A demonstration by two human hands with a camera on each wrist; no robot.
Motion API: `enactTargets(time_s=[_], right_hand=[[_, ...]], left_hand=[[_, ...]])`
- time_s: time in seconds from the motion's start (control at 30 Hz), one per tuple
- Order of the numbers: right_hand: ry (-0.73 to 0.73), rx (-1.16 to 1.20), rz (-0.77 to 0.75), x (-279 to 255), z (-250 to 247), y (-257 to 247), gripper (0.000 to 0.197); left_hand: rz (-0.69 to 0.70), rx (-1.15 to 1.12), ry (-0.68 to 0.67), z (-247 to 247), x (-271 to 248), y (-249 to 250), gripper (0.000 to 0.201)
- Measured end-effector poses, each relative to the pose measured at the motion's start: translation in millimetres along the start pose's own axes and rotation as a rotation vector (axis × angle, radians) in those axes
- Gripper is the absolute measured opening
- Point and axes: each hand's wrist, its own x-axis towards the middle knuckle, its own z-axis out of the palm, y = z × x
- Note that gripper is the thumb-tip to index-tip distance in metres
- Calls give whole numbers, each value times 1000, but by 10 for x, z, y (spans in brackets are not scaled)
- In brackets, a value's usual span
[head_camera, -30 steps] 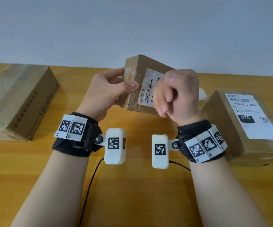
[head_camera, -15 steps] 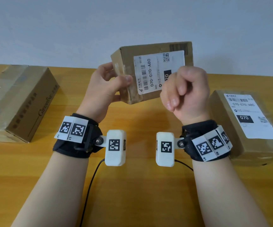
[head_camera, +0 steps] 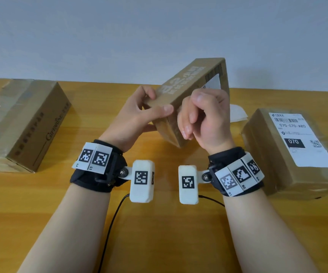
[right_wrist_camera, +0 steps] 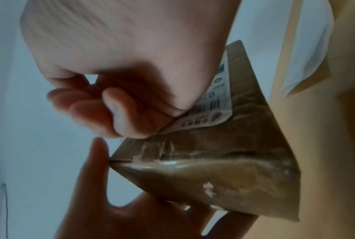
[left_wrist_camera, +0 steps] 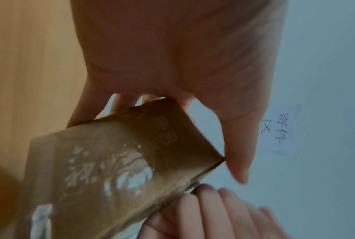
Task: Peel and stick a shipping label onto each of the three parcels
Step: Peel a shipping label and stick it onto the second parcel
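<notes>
A small brown parcel [head_camera: 181, 91] is held tilted above the table's middle, its printed side toward me. My left hand [head_camera: 139, 117] grips its near end, thumb on top and fingers behind. Its white shipping label [head_camera: 212, 83] faces right and is mostly hidden. My right hand [head_camera: 204, 119] is curled into a fist against that face. In the right wrist view the fist [right_wrist_camera: 121, 48] presses the side of the palm on the label [right_wrist_camera: 211, 110]. A larger parcel [head_camera: 273, 164] at the right carries a label [head_camera: 299, 138]. A third parcel [head_camera: 21, 123] at the left shows no label.
A white sheet of backing paper [head_camera: 238, 113] lies on the wooden table [head_camera: 159, 233] behind my right hand. The wall rises just beyond the far table edge. A black cable [head_camera: 110, 229] runs from the left wrist camera toward me.
The small parcel has been turned: its labelled face, which was toward me, now points right, and the printed side is up. Both hands stayed on it.
</notes>
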Motion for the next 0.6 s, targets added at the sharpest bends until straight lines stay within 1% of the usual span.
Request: enactTargets(time_s=[0.07, 0.2, 0.23, 0.27, 0.37, 0.4, 0.43, 0.5, 0.6], right_hand=[[18, -43, 22, -17, -9, 23, 43], [4, -156, 38, -32, 4, 43, 42], [-1, -170, 39, -31, 4, 34, 42], [-5, -180, 37, -31, 5, 23, 42], [-10, -197, 30, -32, 6, -6, 43], [-13, -201, 30, -31, 3, -12, 43], [-17, -200, 32, -29, -1, -16, 44], [-24, -177, 47, -29, -19, -20, 44], [-47, -149, 102, -38, -35, 0, 43]], left_hand=[[12, 53, 30, 43, 8, -3, 53], [21, 189, 175, 57, 32, -6, 59], [18, 214, 187, 36, 35, -3, 59], [-3, 228, 179, 19, 37, -3, 62], [-60, 289, 59, -39, 20, -21, 102], [-62, 328, 10, -42, 11, -28, 107], [-61, 369, -25, -39, 6, -33, 106], [-74, 414, -34, -46, 7, -48, 97], [-116, 391, 6, -40, 3, -17, 68]])
